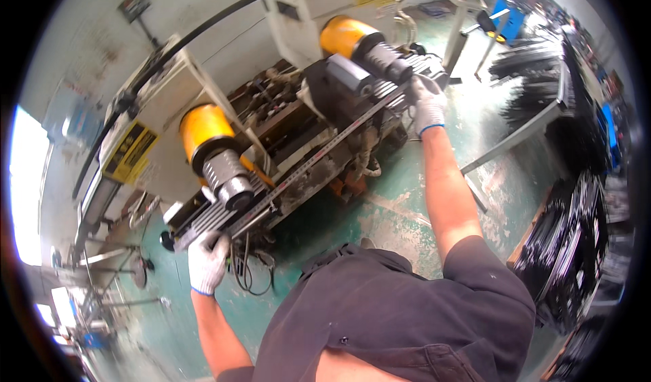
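The gloved left hand (207, 262), fingers curled, is placed at the lower-left end of a slim straight strip (317, 156); the gloved right hand (427, 102) is placed at its upper-right end. Whether the strip is grasped or merely touched by either cannot be told. Its long axis is laid slantwise between them, with the left yellow cylindrical housing (205, 129) and right yellow cylindrical housing (347, 36) mounted beyond.

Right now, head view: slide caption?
Left hand and right hand, both white-gloved, far apart at a machine with two yellow cylinders.
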Demonstrator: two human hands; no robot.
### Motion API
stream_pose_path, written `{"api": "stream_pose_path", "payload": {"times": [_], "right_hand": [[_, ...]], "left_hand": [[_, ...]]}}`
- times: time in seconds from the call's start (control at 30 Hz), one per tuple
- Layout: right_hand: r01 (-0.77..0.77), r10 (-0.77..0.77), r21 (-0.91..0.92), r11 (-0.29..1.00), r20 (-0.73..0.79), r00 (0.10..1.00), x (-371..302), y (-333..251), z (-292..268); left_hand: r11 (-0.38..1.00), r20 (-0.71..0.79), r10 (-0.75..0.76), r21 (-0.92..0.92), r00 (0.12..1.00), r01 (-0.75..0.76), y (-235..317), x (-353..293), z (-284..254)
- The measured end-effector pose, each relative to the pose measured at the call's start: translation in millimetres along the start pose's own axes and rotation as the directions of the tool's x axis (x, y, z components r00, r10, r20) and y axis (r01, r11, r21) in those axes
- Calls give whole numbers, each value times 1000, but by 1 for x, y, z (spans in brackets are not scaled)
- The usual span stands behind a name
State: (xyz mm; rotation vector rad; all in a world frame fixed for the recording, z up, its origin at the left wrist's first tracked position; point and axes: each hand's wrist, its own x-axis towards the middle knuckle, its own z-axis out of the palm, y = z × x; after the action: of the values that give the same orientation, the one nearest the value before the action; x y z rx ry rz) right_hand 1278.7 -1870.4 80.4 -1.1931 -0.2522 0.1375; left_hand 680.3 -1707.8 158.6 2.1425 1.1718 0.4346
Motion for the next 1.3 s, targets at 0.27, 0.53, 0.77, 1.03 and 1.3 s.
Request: {"api": "stream_pose_path", "payload": {"times": [0.27,0.53,0.77,1.03,1.3], "right_hand": [[-44,44,-19,999,-35,998,18,8,-16],[-54,54,0,999,-12,998,17,8,-15],[-58,57,-34,998,-16,998,17,3,-15],[-41,41,-43,998,5,999,19,7,-18],[-32,33,-55,998,12,999,21,9,-19]], "left_hand": [[992,38,-36,121,999,31,18,20,-16],[995,100,-16,101,995,6,17,17,-23],[991,136,-97,103,986,84,28,11,-31],[993,108,-46,111,993,34,23,20,-35],[993,106,-30,114,994,18,23,19,-37]]}}
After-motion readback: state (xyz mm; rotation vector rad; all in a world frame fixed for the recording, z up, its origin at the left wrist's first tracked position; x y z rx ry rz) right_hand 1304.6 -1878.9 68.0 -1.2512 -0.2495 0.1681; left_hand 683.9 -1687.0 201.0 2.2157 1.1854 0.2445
